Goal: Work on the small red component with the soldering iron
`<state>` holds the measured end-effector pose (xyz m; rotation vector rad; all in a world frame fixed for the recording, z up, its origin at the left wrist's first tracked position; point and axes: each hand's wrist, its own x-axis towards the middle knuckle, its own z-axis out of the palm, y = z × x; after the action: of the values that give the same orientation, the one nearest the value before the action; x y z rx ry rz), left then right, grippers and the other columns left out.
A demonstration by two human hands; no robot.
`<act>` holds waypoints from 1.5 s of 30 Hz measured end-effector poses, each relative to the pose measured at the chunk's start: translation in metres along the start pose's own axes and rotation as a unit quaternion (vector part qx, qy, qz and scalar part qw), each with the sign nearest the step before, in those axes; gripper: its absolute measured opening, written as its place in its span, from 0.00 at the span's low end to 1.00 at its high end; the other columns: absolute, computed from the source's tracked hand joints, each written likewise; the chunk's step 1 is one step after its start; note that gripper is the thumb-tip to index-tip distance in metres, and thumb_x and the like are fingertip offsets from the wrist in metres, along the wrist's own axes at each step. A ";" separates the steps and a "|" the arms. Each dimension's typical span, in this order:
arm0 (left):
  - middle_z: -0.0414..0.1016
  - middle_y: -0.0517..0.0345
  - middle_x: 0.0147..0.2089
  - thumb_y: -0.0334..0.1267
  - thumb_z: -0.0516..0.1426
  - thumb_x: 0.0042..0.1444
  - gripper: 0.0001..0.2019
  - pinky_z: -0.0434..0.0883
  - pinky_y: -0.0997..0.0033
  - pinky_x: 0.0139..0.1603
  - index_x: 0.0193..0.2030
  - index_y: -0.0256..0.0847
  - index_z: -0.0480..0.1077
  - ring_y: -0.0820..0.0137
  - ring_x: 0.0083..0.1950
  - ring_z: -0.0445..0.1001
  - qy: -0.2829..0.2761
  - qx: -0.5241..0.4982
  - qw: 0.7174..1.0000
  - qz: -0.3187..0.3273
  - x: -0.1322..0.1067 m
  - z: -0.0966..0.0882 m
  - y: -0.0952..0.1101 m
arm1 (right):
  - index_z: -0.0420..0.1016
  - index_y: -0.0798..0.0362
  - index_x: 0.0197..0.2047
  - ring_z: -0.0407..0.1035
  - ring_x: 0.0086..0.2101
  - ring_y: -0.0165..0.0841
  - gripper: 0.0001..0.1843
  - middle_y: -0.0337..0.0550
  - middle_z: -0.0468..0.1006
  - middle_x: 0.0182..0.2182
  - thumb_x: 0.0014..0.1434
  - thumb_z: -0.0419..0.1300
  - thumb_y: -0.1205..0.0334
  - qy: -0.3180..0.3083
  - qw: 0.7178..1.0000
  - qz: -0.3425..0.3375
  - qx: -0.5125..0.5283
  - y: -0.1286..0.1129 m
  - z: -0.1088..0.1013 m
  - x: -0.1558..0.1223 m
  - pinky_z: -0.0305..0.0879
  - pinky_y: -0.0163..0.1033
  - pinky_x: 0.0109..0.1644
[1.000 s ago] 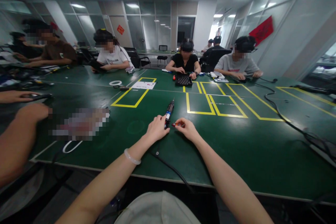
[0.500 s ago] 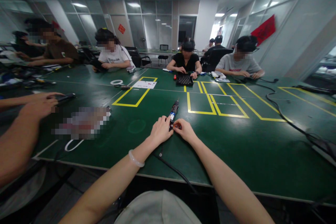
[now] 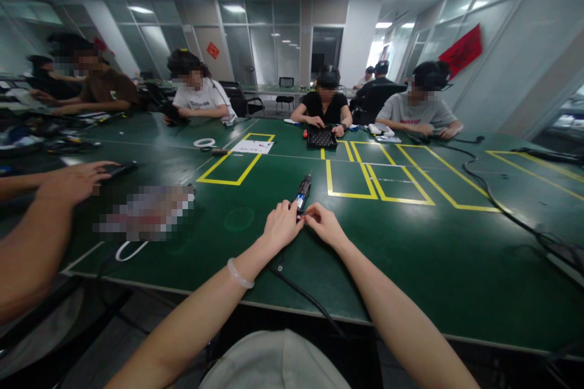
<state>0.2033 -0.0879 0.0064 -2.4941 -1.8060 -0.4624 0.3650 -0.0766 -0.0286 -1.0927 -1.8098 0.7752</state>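
Note:
A slim black tool (image 3: 303, 189) with a thin metal tip and a blue section lies on the green table (image 3: 401, 255), its tip pointing away from me; its exact kind is unclear. My left hand (image 3: 280, 226) is closed around its near end, covering that part. Close against it, my right hand (image 3: 326, 225) has thumb and forefinger pinched at a small orange bit (image 3: 302, 217) by the tool's near end. What the pinch holds is too small to make out. A black cable (image 3: 308, 296) runs from below my hands over the table's front edge.
Yellow tape outlines (image 3: 351, 196) mark the table. A white sheet (image 3: 252, 147) and a white cable coil (image 3: 204, 143) lie ahead. At left are a blurred-out package (image 3: 146, 213) and a co-worker's hand (image 3: 75, 181). A person opposite handles a black tray (image 3: 322, 137). A thick cable (image 3: 490, 197) crosses the right side.
My right fingers have shifted slightly outward from the tool's near end. My left hand keeps its hold, and the view has moved a little.

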 end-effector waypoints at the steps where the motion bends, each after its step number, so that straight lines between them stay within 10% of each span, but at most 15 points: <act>1: 0.66 0.42 0.48 0.47 0.53 0.59 0.21 0.66 0.60 0.45 0.56 0.40 0.63 0.55 0.49 0.68 -0.001 -0.001 1.000 -0.002 0.000 0.000 0.000 | 0.67 0.52 0.41 0.71 0.31 0.31 0.07 0.40 0.77 0.32 0.57 0.55 0.63 -0.003 1.000 0.000 0.009 0.000 0.000 0.000 0.65 0.37 0.37; 15: 0.65 0.45 0.52 0.51 0.50 0.60 0.26 0.68 0.62 0.43 0.63 0.47 0.57 0.56 0.50 0.67 -0.039 0.058 0.997 -0.013 0.003 -0.010 -0.034 | 0.71 0.53 0.41 0.69 0.32 0.31 0.09 0.41 0.76 0.33 0.58 0.55 0.62 -0.004 0.999 0.005 -0.046 0.016 -0.007 0.001 0.64 0.37 0.38; 34: 0.65 0.40 0.57 0.56 0.45 0.59 0.31 0.68 0.53 0.47 0.66 0.45 0.56 0.49 0.54 0.67 -0.065 0.086 0.981 -0.162 0.012 -0.031 -0.198 | 0.74 0.53 0.38 0.69 0.31 0.31 0.08 0.40 0.76 0.31 0.58 0.55 0.64 -0.011 0.997 0.007 -0.080 0.013 -0.009 0.000 0.62 0.36 0.36; 45: 0.68 0.43 0.51 0.49 0.49 0.60 0.19 0.66 0.60 0.46 0.50 0.38 0.67 0.55 0.49 0.68 0.038 0.168 0.980 -0.100 0.001 -0.022 -0.193 | 0.74 0.54 0.37 0.68 0.31 0.31 0.07 0.40 0.76 0.31 0.58 0.55 0.65 -0.014 0.996 -0.006 -0.082 0.011 -0.011 0.000 0.62 0.35 0.37</act>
<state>0.0188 -0.0282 -0.0013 -2.0589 -1.9279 -0.2290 0.3788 -0.0712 -0.0335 -1.1799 -1.9297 0.6459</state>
